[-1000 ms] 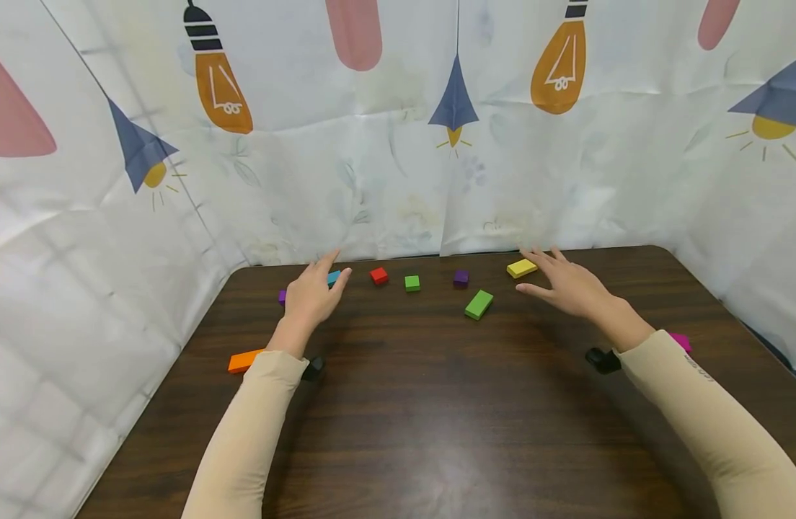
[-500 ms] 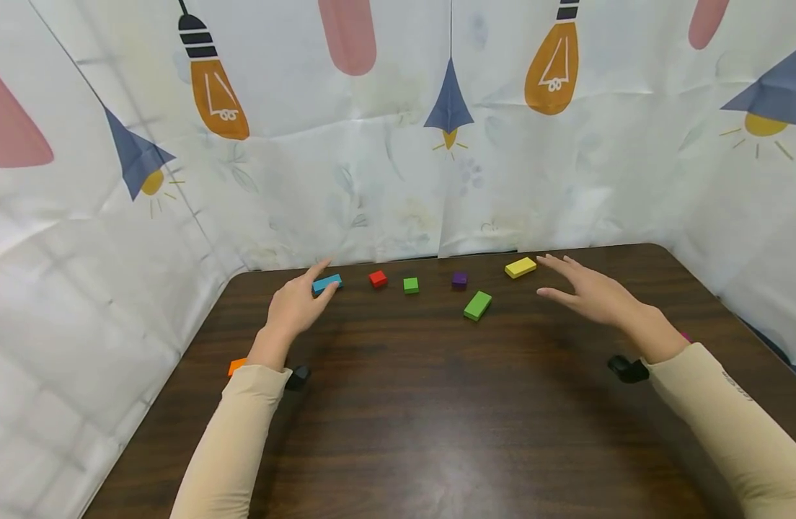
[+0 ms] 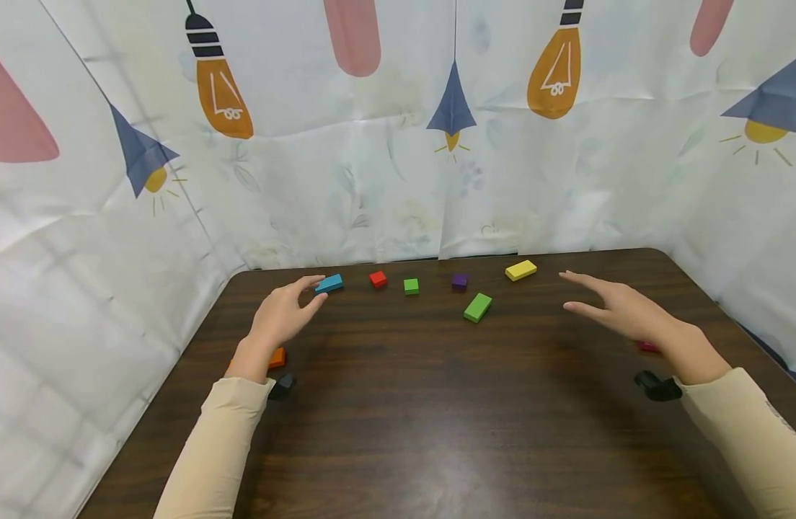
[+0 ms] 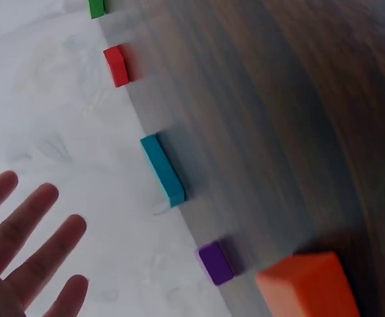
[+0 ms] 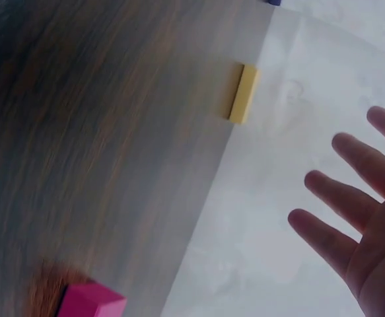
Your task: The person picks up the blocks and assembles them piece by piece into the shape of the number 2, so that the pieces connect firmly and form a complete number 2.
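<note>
My left hand (image 3: 277, 316) hovers over the left part of the table, fingers extended and holding nothing. Its fingertips overlap the near end of a blue block (image 3: 330, 282) in the head view. Under the wrist lies an orange block (image 3: 277, 358), partly covered by the arm. A purple block (image 4: 214, 263) shows in the left wrist view; the hand hides it from the head camera. My right hand (image 3: 621, 308), also empty with fingers spread, hangs above the table right of a yellow block (image 3: 521, 270). A magenta block (image 3: 647, 347) peeks out beside its wrist.
Along the back edge of the dark wooden table (image 3: 411, 404) sit a red block (image 3: 378, 279), a small green block (image 3: 411, 286) and a dark purple block (image 3: 459, 281). A longer green block (image 3: 478, 308) lies nearer. Printed white curtain (image 3: 398, 180) surrounds the back and sides.
Both hands have drawn apart and slightly nearer the body, the left one leftward, the right one rightward. More of the blue block is uncovered. The blocks stay where they were.
</note>
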Demonstrator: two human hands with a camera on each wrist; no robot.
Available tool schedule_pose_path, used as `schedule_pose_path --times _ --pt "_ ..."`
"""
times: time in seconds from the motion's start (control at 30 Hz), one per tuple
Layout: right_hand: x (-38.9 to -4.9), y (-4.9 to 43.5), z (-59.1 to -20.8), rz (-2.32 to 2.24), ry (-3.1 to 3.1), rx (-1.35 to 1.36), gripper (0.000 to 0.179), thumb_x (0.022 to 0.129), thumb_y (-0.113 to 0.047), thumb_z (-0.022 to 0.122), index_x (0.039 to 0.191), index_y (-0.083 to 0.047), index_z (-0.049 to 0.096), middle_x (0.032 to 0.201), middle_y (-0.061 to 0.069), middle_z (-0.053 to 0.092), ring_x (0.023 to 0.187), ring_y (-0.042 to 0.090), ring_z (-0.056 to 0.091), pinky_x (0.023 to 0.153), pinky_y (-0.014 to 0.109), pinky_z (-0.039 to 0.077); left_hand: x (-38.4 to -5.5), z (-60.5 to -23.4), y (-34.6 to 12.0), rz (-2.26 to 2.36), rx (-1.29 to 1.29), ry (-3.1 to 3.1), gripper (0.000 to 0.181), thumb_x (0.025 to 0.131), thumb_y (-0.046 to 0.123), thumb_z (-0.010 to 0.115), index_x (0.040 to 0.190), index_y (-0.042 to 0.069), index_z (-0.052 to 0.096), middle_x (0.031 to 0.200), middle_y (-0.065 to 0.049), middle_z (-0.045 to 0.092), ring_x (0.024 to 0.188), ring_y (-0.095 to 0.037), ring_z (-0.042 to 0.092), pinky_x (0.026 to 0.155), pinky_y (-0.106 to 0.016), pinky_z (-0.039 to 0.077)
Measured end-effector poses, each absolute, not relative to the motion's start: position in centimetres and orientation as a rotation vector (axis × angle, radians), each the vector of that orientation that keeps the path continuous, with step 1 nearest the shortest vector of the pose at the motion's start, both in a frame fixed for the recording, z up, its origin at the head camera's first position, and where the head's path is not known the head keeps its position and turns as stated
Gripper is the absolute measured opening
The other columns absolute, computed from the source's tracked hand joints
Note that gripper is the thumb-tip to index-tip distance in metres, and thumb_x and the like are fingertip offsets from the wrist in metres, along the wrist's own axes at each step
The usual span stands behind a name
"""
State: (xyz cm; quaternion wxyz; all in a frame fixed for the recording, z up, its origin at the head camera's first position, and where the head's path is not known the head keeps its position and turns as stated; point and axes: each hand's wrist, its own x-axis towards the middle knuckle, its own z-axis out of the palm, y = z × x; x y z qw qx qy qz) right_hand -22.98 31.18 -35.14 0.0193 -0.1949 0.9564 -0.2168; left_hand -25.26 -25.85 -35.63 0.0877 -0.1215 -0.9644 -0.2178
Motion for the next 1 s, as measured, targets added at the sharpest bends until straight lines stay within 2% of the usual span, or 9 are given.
schedule_pose_path --times 0.23,0.5,0.73,1.0 --pt "-22.6 32.6 -34.6 -0.705 2.993 -0.603 0.066 0.104 -0.04 0.06 0.159 -0.013 0.036 0.152 0.028 0.045 0.132 0.053 0.047 0.101 0.07 0.037 -24.5 -35.4 -28.0 -0.748 -0.334 -2.928 0.048 0.107 0.04 0.055 0.145 0.011 0.056 0.134 -0.018 0.064 0.119 -0.041 0.061 0.095 -0.06 0.048" --pt "-21.8 34.6 -35.2 -0.709 3.011 -0.599 0.057 0.103 -0.032 0.065 0.151 -0.006 0.048 0.143 0.028 0.054 0.126 0.052 0.053 0.096 0.068 0.042 -23.7 -35.4 -29.6 -0.753 -0.348 -2.98 0.043 0.106 0.034 0.058 0.137 0.003 0.063 0.124 -0.02 0.068 0.111 -0.04 0.065 0.094 -0.06 0.049" --pt "-21.6 36.1 -35.5 -0.695 3.014 -0.56 0.054 0.102 -0.033 0.067 0.145 -0.004 0.055 0.139 0.03 0.056 0.125 0.054 0.051 0.093 0.069 0.043 -23.4 -35.9 -31.0 -0.77 -0.367 -2.996 0.044 0.105 0.036 0.059 0.134 0.002 0.065 0.12 -0.02 0.07 0.108 -0.04 0.066 0.093 -0.059 0.05" --pt "-21.4 38.5 -35.9 -0.65 3.007 -0.495 0.056 0.098 -0.034 0.071 0.142 -0.002 0.058 0.134 0.037 0.056 0.121 0.056 0.053 0.088 0.069 0.045 -22.5 -35.8 -32.7 -0.805 -0.427 -3.047 0.041 0.103 0.028 0.064 0.131 -0.001 0.065 0.116 -0.017 0.072 0.105 -0.039 0.066 0.092 -0.058 0.051"
